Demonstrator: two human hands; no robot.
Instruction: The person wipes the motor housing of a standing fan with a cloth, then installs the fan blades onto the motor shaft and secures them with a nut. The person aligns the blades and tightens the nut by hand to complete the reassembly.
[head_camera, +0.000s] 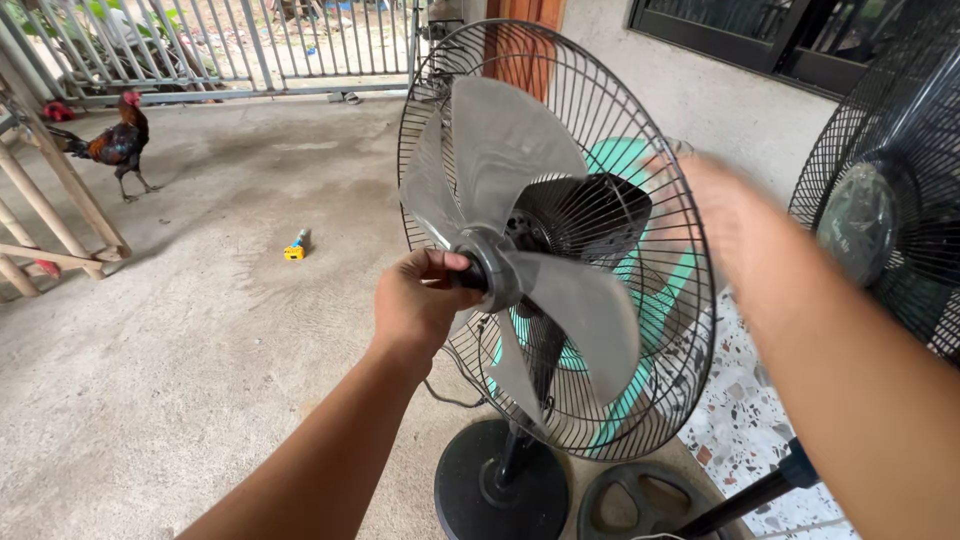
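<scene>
Far left, a rooster stands on the concrete floor, with a small yellow object nearer the middle. The left hand pinches the hub cap of the grey fan blade, inside the rear wire guard. The right hand is blurred behind the guard; its grip cannot be told. Another fan stands right.

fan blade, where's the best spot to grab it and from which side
Probably at the hub, from the open front. The fan blade has its front guard off, so only the rear grille stands behind it. The hub is a short round boss that fingers can wrap, while the three vanes are thin and curved. The left hand already grips there; the right hand is blurred near the grille's rim.
</scene>
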